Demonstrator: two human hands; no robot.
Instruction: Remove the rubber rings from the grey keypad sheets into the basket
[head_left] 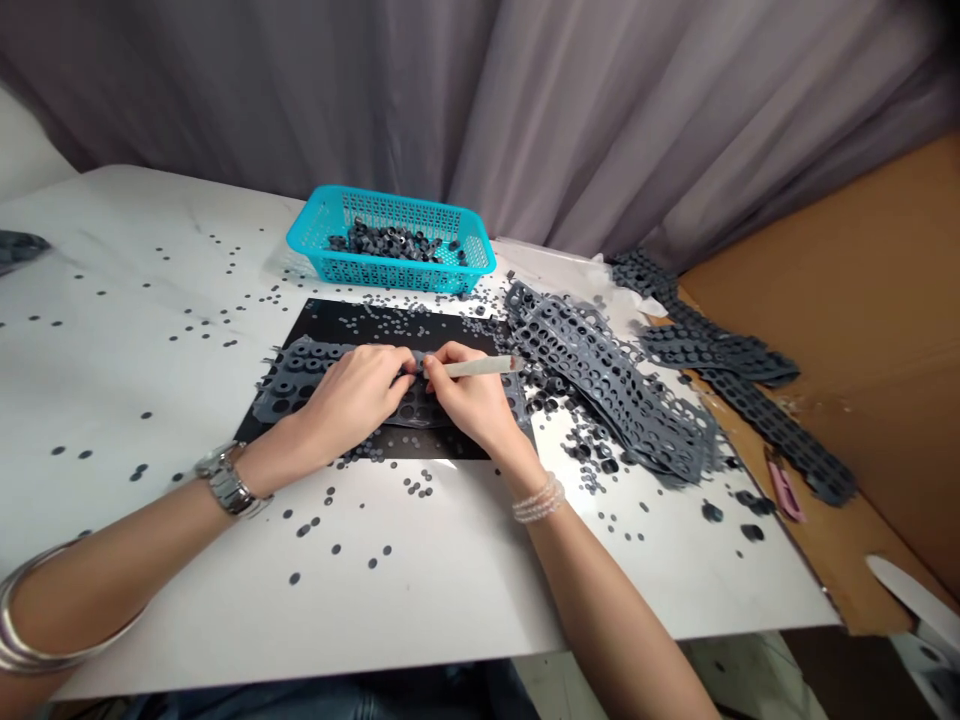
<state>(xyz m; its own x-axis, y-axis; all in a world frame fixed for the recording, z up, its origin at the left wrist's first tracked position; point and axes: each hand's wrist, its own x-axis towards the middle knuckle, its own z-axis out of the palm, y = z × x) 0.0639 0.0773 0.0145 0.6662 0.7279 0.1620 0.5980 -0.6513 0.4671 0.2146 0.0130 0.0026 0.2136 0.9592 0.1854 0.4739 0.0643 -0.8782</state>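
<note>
A grey rubber sheet [300,372] studded with round rings lies on a black mat [352,320] in the middle of the white table [187,300]. My left hand [356,395] rests on top of the sheet, fingers curled and pressing it down. My right hand [472,395] is closed around a pale, pen-like tool [480,367], with its tip on the sheet beside my left fingertips. A silver watch is on my left wrist and a bead bracelet on my right.
A turquoise basket [390,240] holding grey rubber rings stands behind the mat. Punched-out grey sheets [615,385] are piled to the right, more on brown cardboard [862,330]. Small dark discs litter the table. A pink cutter [784,488] lies at right.
</note>
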